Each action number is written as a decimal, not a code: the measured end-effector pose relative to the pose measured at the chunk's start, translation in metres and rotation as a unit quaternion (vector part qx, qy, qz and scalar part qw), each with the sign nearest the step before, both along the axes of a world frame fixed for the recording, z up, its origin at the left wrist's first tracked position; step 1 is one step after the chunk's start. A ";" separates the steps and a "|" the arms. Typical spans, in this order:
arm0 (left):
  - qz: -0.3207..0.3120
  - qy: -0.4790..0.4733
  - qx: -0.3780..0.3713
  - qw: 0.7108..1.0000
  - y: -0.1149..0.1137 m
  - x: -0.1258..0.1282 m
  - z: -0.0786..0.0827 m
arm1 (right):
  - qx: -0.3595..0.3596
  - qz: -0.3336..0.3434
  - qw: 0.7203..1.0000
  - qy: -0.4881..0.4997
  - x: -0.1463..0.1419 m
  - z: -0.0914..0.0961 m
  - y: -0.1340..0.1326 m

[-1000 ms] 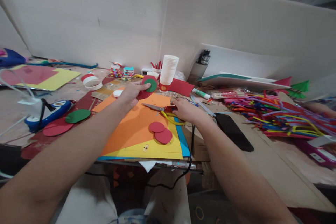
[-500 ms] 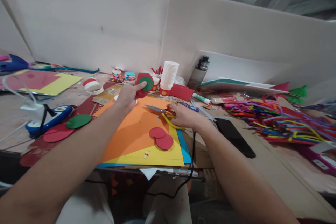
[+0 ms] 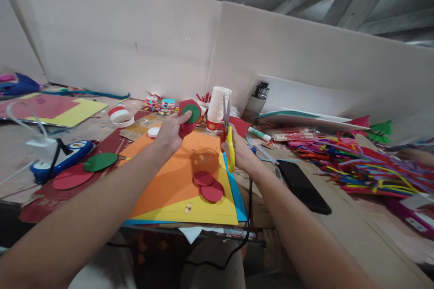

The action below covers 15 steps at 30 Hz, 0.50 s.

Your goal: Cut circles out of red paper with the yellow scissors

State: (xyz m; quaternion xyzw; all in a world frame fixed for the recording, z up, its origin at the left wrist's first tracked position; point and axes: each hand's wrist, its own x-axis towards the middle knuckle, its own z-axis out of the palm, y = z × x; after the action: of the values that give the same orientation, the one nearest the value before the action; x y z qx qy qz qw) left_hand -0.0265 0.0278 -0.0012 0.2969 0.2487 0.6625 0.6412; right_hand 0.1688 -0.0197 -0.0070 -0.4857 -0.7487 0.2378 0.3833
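My left hand (image 3: pixel 170 134) pinches a small green paper circle (image 3: pixel 191 112) against a piece of red paper (image 3: pixel 185 104), thumb on top. In my right hand (image 3: pixel 239 146) is a pair of scissors (image 3: pixel 231 149) with yellow and red handles, raised with the blades pointing up. The blades look close together. Beneath both hands lie an orange sheet (image 3: pixel 166 180) and a yellow sheet (image 3: pixel 217 214), with a blue sheet (image 3: pixel 240 203) under them. Two red paper circles (image 3: pixel 212 192) overlap on these sheets. A larger green circle (image 3: pixel 101 161) rests partly on a red one (image 3: pixel 73 177) at the left.
Stacked paper cups (image 3: pixel 217 110) stand behind my hands, beside a bottle (image 3: pixel 255 101). To the right are a black phone (image 3: pixel 303 185) and a heap of coloured pipe cleaners (image 3: pixel 352 158). A blue device (image 3: pixel 76 151) sits at the left. A dark cable (image 3: pixel 250 198) hangs over the front edge.
My right hand has lifted the scissors off the table and turned their blades upward. My left hand keeps its hold on the green circle and red paper. The view has tilted slightly up.
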 end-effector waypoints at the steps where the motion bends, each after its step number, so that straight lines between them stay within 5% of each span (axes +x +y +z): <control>1: -0.002 0.005 -0.003 1.000 -0.002 0.002 0.000 | 0.002 0.003 1.000 0.009 -0.003 0.001 -0.002; 15: -0.003 0.001 -0.009 1.000 -0.013 0.017 -0.003 | -0.043 0.022 0.999 0.023 -0.022 -0.005 -0.010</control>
State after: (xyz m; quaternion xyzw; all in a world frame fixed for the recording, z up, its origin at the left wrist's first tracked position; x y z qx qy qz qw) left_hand -0.0099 0.0152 -0.0040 0.2926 0.2540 0.6583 0.6453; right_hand 0.1469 -0.0299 -0.0116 -0.4792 -0.7394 0.2894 0.3740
